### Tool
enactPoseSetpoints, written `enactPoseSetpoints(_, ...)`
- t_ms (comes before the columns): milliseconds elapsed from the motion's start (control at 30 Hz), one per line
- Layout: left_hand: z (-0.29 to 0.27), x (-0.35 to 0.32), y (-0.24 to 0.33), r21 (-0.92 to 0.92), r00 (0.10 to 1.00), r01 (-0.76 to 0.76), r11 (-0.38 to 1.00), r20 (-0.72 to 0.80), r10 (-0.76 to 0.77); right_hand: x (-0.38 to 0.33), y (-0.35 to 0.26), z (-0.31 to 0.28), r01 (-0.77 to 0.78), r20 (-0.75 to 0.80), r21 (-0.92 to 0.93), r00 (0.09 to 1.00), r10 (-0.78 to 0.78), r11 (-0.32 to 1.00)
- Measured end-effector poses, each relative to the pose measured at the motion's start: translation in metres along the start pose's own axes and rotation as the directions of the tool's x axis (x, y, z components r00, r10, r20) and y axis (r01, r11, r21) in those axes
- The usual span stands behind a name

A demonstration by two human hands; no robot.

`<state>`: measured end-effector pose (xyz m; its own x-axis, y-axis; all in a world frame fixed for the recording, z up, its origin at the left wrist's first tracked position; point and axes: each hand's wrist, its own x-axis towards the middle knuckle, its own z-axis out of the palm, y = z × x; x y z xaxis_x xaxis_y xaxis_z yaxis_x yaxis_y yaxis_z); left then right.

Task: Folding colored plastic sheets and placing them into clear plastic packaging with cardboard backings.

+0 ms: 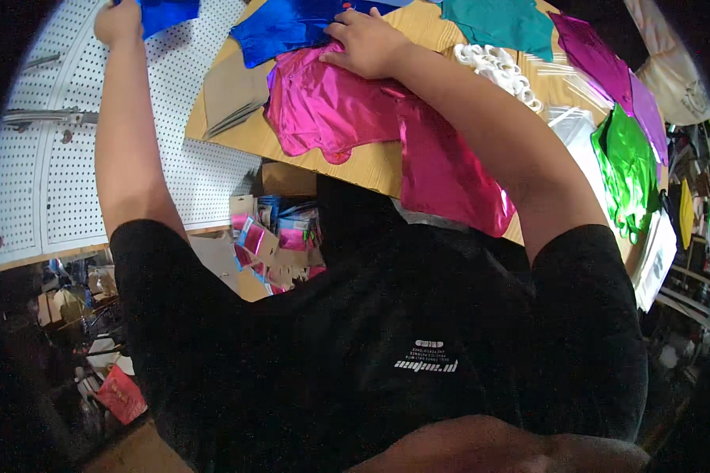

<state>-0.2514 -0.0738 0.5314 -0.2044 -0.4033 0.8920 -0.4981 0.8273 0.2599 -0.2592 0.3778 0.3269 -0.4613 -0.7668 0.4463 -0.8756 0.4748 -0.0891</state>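
At the top left edge, my left hand (121,25) is closed on a piece of shiny blue fabric (170,16); its fingertips are partly cut off by the picture's edge. My right hand (368,43) lies on the wooden table with its fingers stretched out, where a shiny blue garment piece (280,31) meets a crumpled pink metallic garment piece (323,106). It rests flat and grips nothing that I can see. A darker pink metallic piece (450,169) hangs over the table's near edge, below my right forearm.
Brown cards (233,94) are stacked at the table's left corner, beside a white perforated board (71,165). White rings (497,71), teal fabric (501,27), purple fabric (596,59) and green metallic fabric (627,173) lie to the right. Pink and blue packets (272,244) sit below the table edge.
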Motion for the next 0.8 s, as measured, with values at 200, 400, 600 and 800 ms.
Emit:
enactPoseSetpoints(200, -0.155, -0.123, 0.141, -0.553, 0.974, -0.022, 0.833, 0.176, 0.142, -0.016, -0.002, -0.038, -0.133, -0.195, -0.007, 0.972, 0.129, 0.991)
enactPoseSetpoints(400, -0.249, -0.261, 0.165, -0.588, 0.781, -0.479, 0.651, 0.052, 0.622, -0.064, 0.014, -0.149, -0.254, 0.462, 0.865, 0.740, 0.488, -0.433)
enactPoseSetpoints(600, -0.303, -0.362, 0.211, -0.872, 0.591, -0.386, 0.300, 0.016, 0.806, -0.196, -0.039, -0.205, -0.626, 0.408, 0.777, 0.576, 0.708, 0.062)
enactPoseSetpoints(800, -0.323, -0.410, 0.233, -0.935, 0.477, -0.288, 0.205, 0.045, 0.878, -0.265, -0.049, -0.184, -0.690, 0.214, 0.669, 0.536, 0.817, 0.277)
